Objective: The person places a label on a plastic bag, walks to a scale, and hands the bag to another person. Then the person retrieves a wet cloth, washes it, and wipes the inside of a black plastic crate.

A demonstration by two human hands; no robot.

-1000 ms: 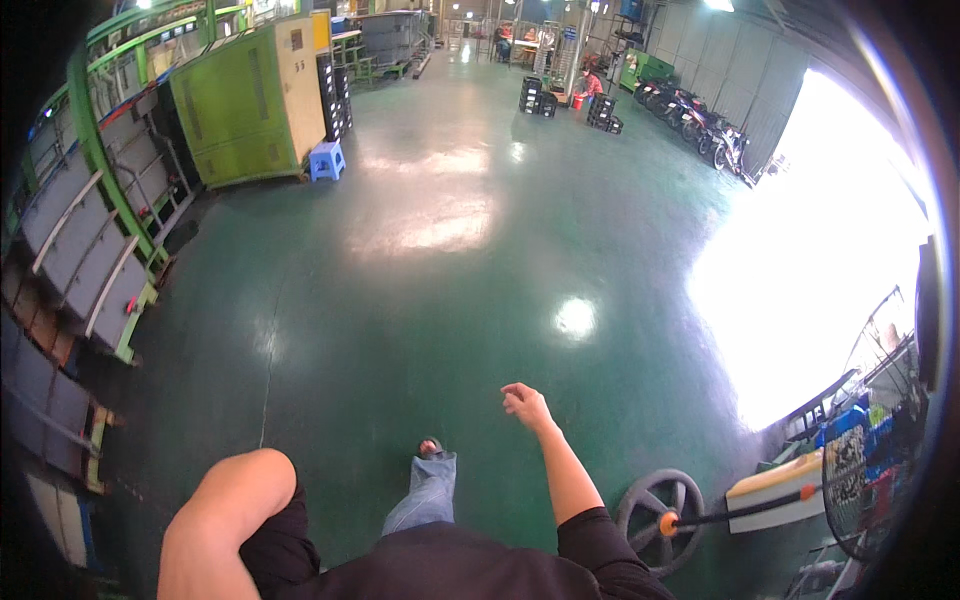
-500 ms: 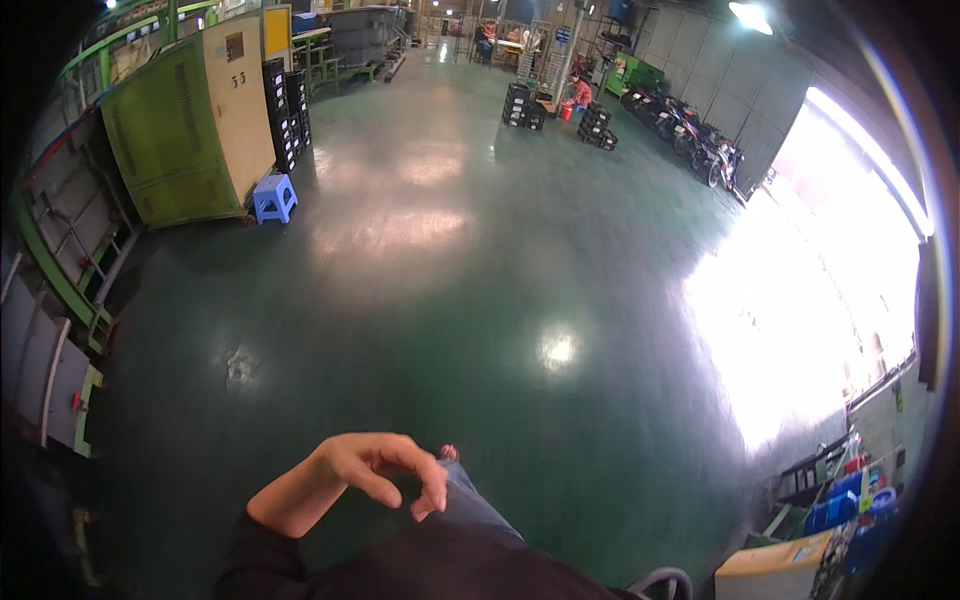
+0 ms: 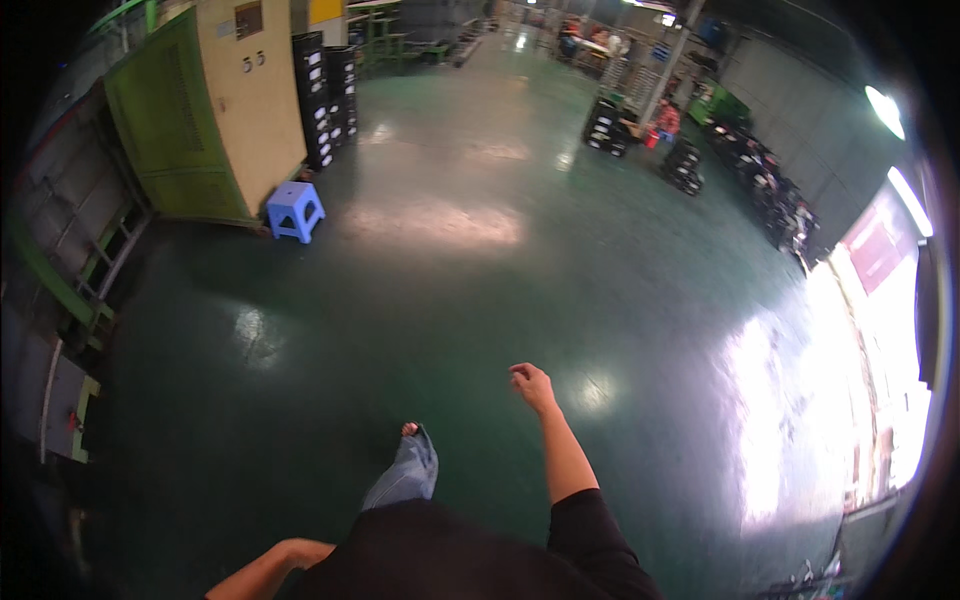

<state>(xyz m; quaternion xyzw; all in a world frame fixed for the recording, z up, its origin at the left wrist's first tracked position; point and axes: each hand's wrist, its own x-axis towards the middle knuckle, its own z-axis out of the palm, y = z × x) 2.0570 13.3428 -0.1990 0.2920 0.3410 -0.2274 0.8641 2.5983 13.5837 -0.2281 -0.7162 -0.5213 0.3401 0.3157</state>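
Note:
My right hand [image 3: 532, 385] swings out ahead of my body over the dark green floor [image 3: 400, 310]. Its fingers are loosely bent with a small gap between them, and nothing shows in them. At the lower edge my left hand [image 3: 308, 551] is drawn back against my black shirt [image 3: 430, 555]. Its fingers are hidden behind the shirt, so whether it holds anything does not show. One leg in blue jeans [image 3: 408, 472] is stretched forward between my arms. Neither hand is near any object.
A blue plastic stool [image 3: 295, 208] stands beside a green and cream metal cabinet [image 3: 250, 115] at left. Black crates [image 3: 312, 100] are stacked behind it. Farther off are more crates [image 3: 604, 128], a seated person [image 3: 667, 118] and parked motorbikes [image 3: 765, 180]. Bright light enters at right.
My right arm has come into view and reaches forward; my left hand has dropped back to the lower edge. The stool and cabinet look nearer, and the far things have shifted right.

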